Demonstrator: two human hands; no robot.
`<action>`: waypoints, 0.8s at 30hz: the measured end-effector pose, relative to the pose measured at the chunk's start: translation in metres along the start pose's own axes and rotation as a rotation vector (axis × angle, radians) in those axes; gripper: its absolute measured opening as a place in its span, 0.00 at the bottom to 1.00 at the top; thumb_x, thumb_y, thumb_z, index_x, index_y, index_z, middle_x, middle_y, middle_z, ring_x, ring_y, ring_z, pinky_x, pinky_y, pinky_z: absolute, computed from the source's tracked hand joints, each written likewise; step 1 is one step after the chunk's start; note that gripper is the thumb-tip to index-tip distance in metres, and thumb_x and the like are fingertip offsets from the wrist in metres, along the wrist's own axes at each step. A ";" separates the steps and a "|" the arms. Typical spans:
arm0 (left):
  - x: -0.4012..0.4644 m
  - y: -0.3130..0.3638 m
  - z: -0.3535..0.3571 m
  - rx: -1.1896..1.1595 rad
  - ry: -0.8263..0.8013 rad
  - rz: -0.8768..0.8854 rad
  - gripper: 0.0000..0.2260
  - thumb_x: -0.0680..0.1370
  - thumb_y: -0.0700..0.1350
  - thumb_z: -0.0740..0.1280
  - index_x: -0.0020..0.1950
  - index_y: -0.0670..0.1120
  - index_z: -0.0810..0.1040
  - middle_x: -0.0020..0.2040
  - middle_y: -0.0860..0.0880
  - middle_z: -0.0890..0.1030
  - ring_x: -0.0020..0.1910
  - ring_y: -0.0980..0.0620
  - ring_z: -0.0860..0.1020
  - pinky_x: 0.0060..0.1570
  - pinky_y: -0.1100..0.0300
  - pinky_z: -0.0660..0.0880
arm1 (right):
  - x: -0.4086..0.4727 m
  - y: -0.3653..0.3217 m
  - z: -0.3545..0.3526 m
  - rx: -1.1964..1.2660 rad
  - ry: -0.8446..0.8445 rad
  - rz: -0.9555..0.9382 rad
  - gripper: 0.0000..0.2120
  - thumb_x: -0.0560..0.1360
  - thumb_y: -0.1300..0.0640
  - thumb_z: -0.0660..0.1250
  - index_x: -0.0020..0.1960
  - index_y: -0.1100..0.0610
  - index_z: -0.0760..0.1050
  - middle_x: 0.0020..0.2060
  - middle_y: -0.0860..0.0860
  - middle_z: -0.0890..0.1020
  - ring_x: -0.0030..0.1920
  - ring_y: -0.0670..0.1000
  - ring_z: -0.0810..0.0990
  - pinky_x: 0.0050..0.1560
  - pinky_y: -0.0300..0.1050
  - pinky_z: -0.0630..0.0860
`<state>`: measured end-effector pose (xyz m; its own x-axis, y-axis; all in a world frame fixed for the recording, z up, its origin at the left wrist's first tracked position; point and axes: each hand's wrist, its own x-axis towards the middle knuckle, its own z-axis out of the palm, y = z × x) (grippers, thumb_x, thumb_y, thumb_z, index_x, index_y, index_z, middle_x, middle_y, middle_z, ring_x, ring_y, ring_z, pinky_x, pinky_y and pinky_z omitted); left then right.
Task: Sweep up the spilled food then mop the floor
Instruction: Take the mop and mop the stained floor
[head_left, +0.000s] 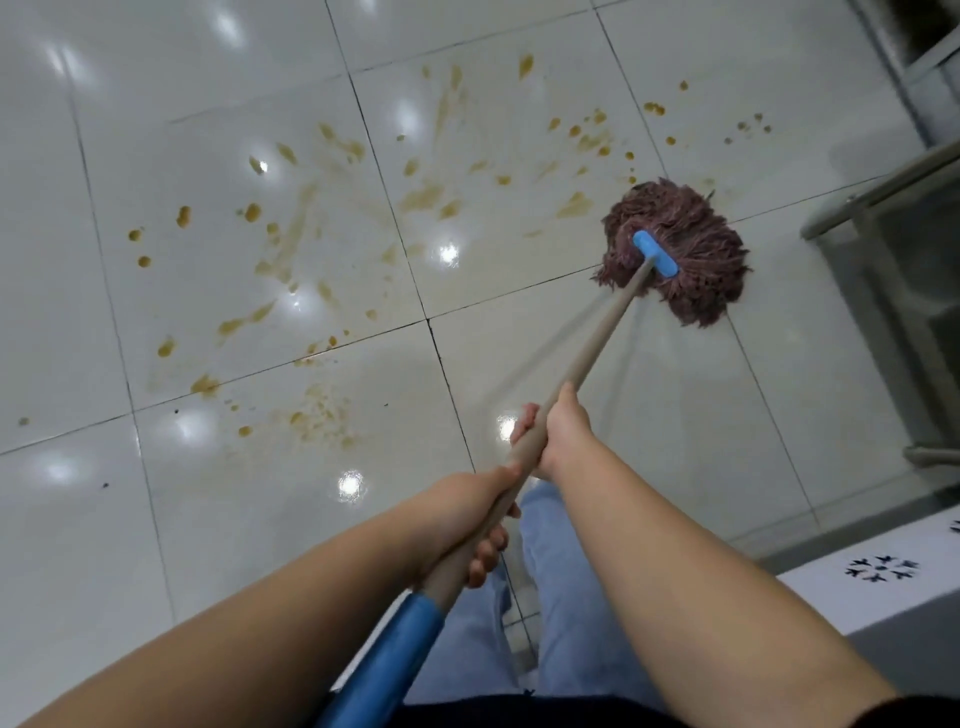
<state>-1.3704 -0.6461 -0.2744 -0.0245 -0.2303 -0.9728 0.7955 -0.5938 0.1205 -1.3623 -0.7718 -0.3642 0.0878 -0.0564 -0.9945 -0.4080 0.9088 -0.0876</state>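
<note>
Maroon mop head, blue clamp, brown-stained white tiles.

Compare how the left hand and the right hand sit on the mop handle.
The right hand grips the mop handle farther along, nearer the mop head; the left hand grips it lower, just above the blue sleeve at the near end. The right hand wraps the handle from the right, the left hand from the left. Both hands curl firmly round the same handle.

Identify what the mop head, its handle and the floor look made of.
Mop head: maroon yarn strands, likely cotton, matte and shaggy. Handle: plain beige shaft, probably wood, with a glossy blue sleeve near its end. Floor: glazed white tiles, judging by grout lines and lamp reflections.
</note>
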 end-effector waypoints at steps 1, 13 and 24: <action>0.003 0.007 0.007 -0.031 -0.013 0.000 0.17 0.79 0.58 0.58 0.46 0.43 0.71 0.19 0.51 0.69 0.15 0.56 0.65 0.18 0.71 0.64 | 0.001 -0.012 -0.001 -0.032 0.012 -0.001 0.25 0.78 0.39 0.53 0.34 0.58 0.62 0.20 0.49 0.65 0.12 0.46 0.62 0.21 0.29 0.66; 0.047 0.175 0.151 -0.128 -0.013 0.045 0.16 0.81 0.56 0.55 0.47 0.43 0.69 0.20 0.51 0.68 0.15 0.57 0.64 0.17 0.72 0.62 | 0.031 -0.236 -0.038 -0.234 0.007 0.006 0.22 0.77 0.37 0.52 0.40 0.57 0.64 0.11 0.51 0.66 0.11 0.47 0.65 0.21 0.34 0.71; 0.098 0.365 0.230 -0.184 0.002 0.055 0.16 0.80 0.57 0.56 0.46 0.43 0.68 0.20 0.51 0.66 0.13 0.57 0.63 0.16 0.73 0.62 | 0.054 -0.445 -0.016 -0.215 -0.023 -0.064 0.19 0.79 0.43 0.53 0.38 0.56 0.63 0.19 0.52 0.69 0.10 0.46 0.63 0.20 0.32 0.69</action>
<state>-1.2219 -1.0626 -0.2800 0.0229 -0.2564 -0.9663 0.8929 -0.4295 0.1351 -1.1908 -1.1865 -0.3795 0.1392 -0.0996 -0.9852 -0.5853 0.7943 -0.1630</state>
